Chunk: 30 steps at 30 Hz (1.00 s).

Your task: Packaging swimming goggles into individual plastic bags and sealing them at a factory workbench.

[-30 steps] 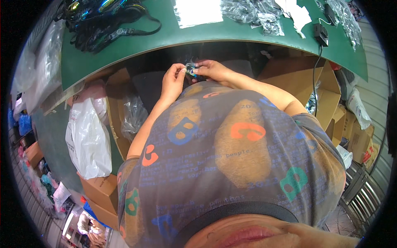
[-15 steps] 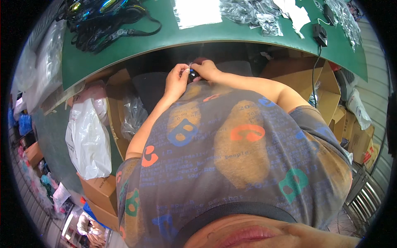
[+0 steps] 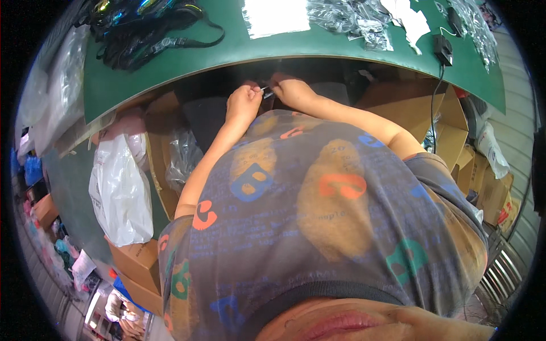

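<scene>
Both hands are held close together in front of my body, just below the near edge of the green table. My left hand (image 3: 244, 103) is closed, thumb and fingers pinched at a small dark thing (image 3: 267, 92) with a pale, shiny bit on it. Its kind is too small and shaded to make out. My right hand (image 3: 294, 92) curls in from the other side of that thing, a little apart from the left. Its fingers are smeared by motion and partly in shadow, so their grip does not show.
On the green table (image 3: 227, 59) lie a heap of black straps (image 3: 136, 48), a white sheet (image 3: 277, 18), clear plastic bags (image 3: 347, 17) and a black adapter (image 3: 443, 50) with a hanging cord. Open cardboard boxes (image 3: 449, 122) flank me, and a white bag (image 3: 119, 193) hangs at left.
My right hand has moved a little away from the left, to the right, and its fingers now blur. The left hand stays nearly in place at the small dark thing.
</scene>
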Motion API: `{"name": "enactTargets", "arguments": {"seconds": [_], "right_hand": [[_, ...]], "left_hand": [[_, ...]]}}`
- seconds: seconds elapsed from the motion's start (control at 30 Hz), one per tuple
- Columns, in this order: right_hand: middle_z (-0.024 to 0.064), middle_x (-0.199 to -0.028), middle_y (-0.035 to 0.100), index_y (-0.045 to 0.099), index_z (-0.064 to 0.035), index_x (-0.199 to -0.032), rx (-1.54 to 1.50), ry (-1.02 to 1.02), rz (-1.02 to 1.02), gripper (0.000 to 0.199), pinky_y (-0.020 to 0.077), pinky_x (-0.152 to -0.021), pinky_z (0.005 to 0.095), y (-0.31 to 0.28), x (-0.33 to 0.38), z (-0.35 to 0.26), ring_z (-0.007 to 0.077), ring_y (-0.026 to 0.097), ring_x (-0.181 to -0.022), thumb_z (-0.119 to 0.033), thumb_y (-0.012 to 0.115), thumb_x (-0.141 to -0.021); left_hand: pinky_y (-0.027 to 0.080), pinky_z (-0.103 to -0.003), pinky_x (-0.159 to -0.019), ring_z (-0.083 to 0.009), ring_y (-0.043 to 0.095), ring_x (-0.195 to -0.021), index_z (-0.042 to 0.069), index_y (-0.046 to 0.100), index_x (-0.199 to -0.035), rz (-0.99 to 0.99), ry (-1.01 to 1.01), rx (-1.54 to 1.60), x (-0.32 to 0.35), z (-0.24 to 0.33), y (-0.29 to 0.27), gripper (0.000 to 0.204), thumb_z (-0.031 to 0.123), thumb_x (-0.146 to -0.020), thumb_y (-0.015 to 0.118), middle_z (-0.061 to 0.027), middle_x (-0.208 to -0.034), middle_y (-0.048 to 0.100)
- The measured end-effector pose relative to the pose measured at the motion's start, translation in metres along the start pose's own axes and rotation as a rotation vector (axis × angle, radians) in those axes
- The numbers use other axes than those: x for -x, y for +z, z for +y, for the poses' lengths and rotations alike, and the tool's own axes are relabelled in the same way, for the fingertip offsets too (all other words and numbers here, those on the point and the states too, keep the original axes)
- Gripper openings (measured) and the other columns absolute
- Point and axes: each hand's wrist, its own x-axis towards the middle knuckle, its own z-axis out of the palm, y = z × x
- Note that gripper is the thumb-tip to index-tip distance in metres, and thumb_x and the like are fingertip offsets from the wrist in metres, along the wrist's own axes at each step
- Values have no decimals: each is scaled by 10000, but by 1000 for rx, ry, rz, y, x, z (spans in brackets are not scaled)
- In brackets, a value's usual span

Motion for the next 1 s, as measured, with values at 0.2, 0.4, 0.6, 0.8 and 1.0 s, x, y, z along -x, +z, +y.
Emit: {"name": "enactTargets", "arguments": {"seconds": [0.2,0.4,0.6,0.8,1.0], "right_hand": [[186,-941,730,668,-35,-1049,119,-96,-53,259,561,-761,435,-13,7,-15,358,718,-890,-198,638,-851],[42,-709,616,602,-57,-1007,-423,74,-208,122,455,-469,302,-45,22,-50,146,576,-532,-93,600,-891],[19,-741,588,564,-79,-1053,-942,-2,-335,91,432,-530,226,-81,26,-70,84,539,-568,-91,542,-966],[183,-1532,475,404,-116,-1536,4,-381,-245,811,434,-1109,443,-60,18,-40,348,513,-1358,-259,746,-814],[142,-1181,699,548,-126,-1384,-416,-465,-547,670,536,-915,392,-30,5,-57,286,676,-1098,-222,801,-771]], "left_hand": [[530,-428,-719,-334,692,-801,34,666,-1072,-134,11,-47,-2,-7,0,290,201,-854,759,-153,-820,682],[463,-342,-617,-161,590,-652,16,635,-1044,-161,51,38,6,3,-6,263,139,-853,767,-43,-678,556],[499,-285,-639,-123,621,-658,29,639,-1013,-267,-127,390,16,-23,-28,164,63,-876,723,-15,-706,601],[480,-216,-648,-67,595,-676,75,617,-979,-327,-131,712,22,10,-79,128,11,-910,704,27,-762,618],[491,-218,-666,-70,619,-709,79,609,-1019,-393,-129,820,45,42,-102,136,20,-933,696,15,-801,638]]}}
